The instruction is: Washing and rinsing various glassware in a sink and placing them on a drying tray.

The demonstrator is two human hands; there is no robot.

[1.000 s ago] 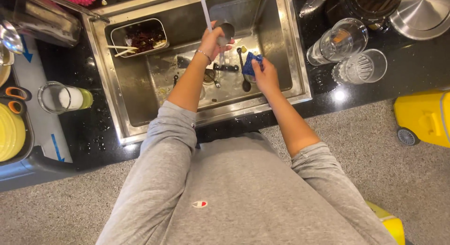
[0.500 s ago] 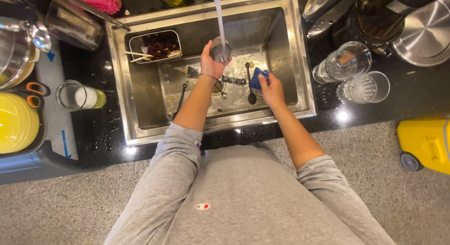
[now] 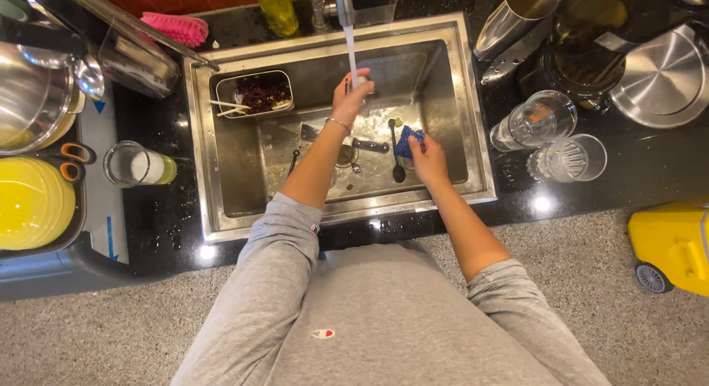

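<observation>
Your left hand gripped a small cup under the water stream, upper middle of the frame, over the steel sink. Your right hand was closed on a blue sponge at centre, just above a spoon lying in the sink.

The sink sits in the middle of the counter, with the tap behind it. The left hand is under the water stream, around what may be a small cup; the right hand is to its right, on a sponge. A spoon and a knife lie on the sink floor between the hands. A metal tray rests in the sink's back left corner. Two glasses stand right of the sink, a jar left of it, and a brush behind the left corner.
</observation>
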